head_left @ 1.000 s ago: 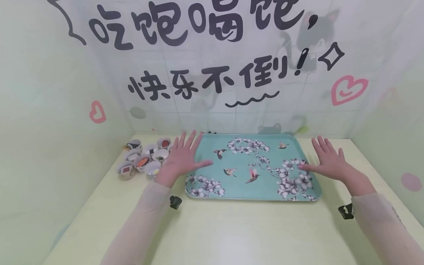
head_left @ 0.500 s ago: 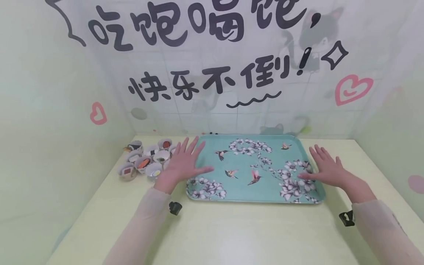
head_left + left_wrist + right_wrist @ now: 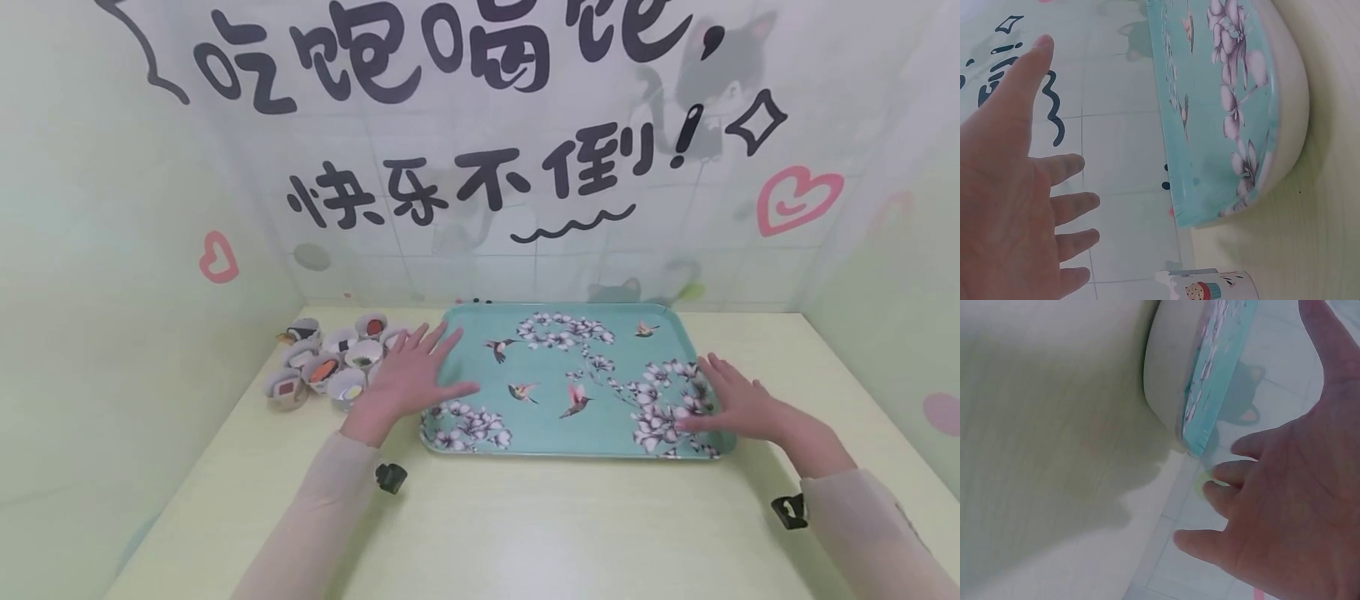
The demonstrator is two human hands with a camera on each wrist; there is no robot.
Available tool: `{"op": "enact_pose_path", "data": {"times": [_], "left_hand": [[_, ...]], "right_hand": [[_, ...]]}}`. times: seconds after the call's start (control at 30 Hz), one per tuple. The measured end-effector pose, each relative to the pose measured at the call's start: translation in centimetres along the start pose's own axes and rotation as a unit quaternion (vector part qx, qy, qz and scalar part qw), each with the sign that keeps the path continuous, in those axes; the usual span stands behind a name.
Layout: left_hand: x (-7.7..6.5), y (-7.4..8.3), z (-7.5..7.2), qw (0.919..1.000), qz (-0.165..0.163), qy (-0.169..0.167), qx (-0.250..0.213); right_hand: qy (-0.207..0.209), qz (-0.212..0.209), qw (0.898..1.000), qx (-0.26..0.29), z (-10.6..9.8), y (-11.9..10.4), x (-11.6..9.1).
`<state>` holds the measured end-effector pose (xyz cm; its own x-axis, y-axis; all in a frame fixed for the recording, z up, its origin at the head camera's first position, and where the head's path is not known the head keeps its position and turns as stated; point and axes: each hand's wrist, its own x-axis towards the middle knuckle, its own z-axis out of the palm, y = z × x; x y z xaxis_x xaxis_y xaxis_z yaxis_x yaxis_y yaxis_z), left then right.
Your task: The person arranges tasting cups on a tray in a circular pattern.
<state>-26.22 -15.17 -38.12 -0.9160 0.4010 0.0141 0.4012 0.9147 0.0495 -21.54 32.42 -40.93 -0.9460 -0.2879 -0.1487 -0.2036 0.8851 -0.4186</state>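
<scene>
A turquoise tray [image 3: 540, 421] printed with white blossoms and small birds lies on the table against the back wall. Over its left edge hovers my left hand [image 3: 411, 375], fingers spread and thumb pointing inward across the tray. My right hand [image 3: 746, 406] is at the tray's right edge, its thumb over the printed flowers. The left wrist view shows the left hand [image 3: 1010, 187] holding nothing, apart from the tray's rim [image 3: 1291, 81]. In the right wrist view, the right hand [image 3: 1297, 494] is also bare, near the tray's pale outer side [image 3: 1169, 369].
Several small paper cups [image 3: 324, 371] with printed insides cluster left of the tray, close beside my left hand. One patterned cup [image 3: 1213, 285] shows in the left wrist view. Walls with printed lettering [image 3: 480, 179] enclose the table [image 3: 525, 525] at the back and sides.
Both hands have come down toward the tray's sides. The right hand's fingers have dropped lower by the right edge. The tray and cups stay in place.
</scene>
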Motion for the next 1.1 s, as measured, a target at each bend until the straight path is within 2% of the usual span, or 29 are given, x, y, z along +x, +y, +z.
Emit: {"op": "enact_pose_path", "data": {"times": [0.17, 0.27, 0.67, 0.97, 1.1], "left_hand": [[-0.3, 0.1, -0.2, 1.0, 0.001, 0.006, -0.006], [-0.5, 0.2, -0.2, 1.0, 0.001, 0.008, -0.003], [-2.2, -0.7, -0.5, 0.9998, -0.014, 0.01, -0.008], [-5.1, -3.4, -0.7, 0.9987, -0.034, 0.027, -0.028], [-6.3, -4.8, -1.2, 0.9972, -0.053, 0.037, -0.036]], "right_hand": [[-0.037, -0.007, 0.999, 0.027, 0.6, -0.3, -0.4], [-0.045, -0.005, 0.998, 0.043, 0.9, -0.4, -0.7], [-0.037, -0.011, 0.999, 0.036, 1.8, -0.8, -0.5], [-0.03, -0.012, 0.999, 0.036, 2.0, -1.2, 0.1], [-0.031, -0.008, 0.999, 0.03, 2.1, -1.1, 0.0]]}}
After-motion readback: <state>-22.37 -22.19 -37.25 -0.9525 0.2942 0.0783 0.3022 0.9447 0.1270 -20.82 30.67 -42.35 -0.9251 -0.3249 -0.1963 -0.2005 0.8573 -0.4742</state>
